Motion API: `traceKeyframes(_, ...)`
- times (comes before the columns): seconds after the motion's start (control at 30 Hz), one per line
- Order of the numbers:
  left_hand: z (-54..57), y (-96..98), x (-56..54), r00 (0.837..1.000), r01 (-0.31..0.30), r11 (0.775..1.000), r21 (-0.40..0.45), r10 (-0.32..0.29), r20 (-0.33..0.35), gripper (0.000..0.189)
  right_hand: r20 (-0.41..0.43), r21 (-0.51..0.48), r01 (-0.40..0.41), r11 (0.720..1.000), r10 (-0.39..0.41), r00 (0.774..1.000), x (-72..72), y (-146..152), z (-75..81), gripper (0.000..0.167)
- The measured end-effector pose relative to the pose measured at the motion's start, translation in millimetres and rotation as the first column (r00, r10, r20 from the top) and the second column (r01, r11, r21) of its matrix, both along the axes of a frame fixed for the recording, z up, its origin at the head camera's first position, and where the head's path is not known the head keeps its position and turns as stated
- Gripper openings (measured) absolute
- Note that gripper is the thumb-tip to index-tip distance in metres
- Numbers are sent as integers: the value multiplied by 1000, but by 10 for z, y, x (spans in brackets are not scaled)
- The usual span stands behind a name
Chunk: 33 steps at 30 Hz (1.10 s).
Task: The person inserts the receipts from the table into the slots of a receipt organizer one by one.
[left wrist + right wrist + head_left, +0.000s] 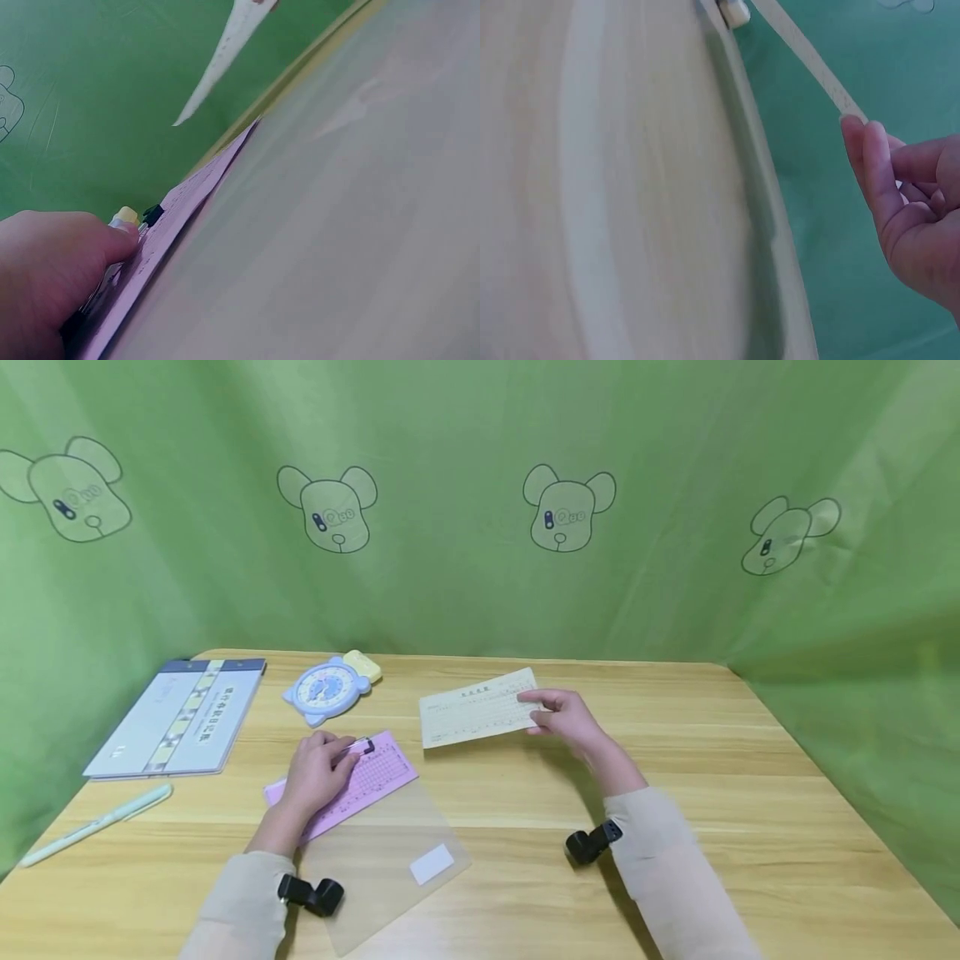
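Note:
My right hand (562, 718) pinches a cream printed slip of paper (476, 710) by its right end, holding it tilted above the table. In the right wrist view the slip (810, 60) shows nearly edge-on between thumb and fingers. On the left, my left hand (318, 772) lies over a pink printed form (378, 768), its thumb and fingers at the wire handles of a black binder clip (368, 746). The left wrist view shows the thumb against the clip (154, 215). Beneath the form is a clear plastic folder (375, 868) with a white label (432, 864).
A blue clock (327, 690) and a pale yellow block (362, 665) sit at the back. Further left are a grey-blue notebook (180, 718) and a mint-green pen (97, 825). Green curtain (450, 593) hangs behind the wooden table (720, 793).

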<state>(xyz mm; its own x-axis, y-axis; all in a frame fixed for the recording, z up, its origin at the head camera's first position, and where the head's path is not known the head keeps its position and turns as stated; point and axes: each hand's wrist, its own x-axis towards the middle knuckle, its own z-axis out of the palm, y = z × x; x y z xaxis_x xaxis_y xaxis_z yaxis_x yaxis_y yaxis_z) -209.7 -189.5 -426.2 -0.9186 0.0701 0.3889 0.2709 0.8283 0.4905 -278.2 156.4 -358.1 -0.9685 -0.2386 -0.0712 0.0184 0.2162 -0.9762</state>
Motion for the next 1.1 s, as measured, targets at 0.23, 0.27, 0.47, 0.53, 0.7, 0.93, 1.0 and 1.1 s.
traceKeyframes(0.23,8,-2,1,1000,-6,1000,6,6,9,31,10,11,-90,996,90,996,139,-152,-59,35)
traceKeyframes(0.27,8,-3,2,1000,-6,1000,6,6,11,31,11,7,-112,994,112,994,154,-169,-76,34)
traceKeyframes(0.47,12,-7,8,1000,-7,1000,17,6,21,31,46,-4,-245,969,245,968,215,-265,-167,33)
traceKeyframes(0.53,13,-10,11,1000,-9,1000,19,8,26,31,52,8,-283,959,282,958,228,-309,-185,33)
traceKeyframes(0.7,28,-9,17,999,-20,1000,17,19,42,32,61,23,-343,939,341,938,241,-458,-223,30)
traceKeyframes(0.93,45,7,18,998,-30,999,15,29,60,32,115,37,-345,938,339,934,280,-708,-258,28)
traceKeyframes(1.0,48,8,16,998,-29,999,14,28,59,32,125,44,-345,938,337,933,302,-786,-268,27)
traceKeyframes(1.1,49,9,13,998,-26,1000,17,25,56,32,139,45,-343,938,334,932,344,-895,-282,26)
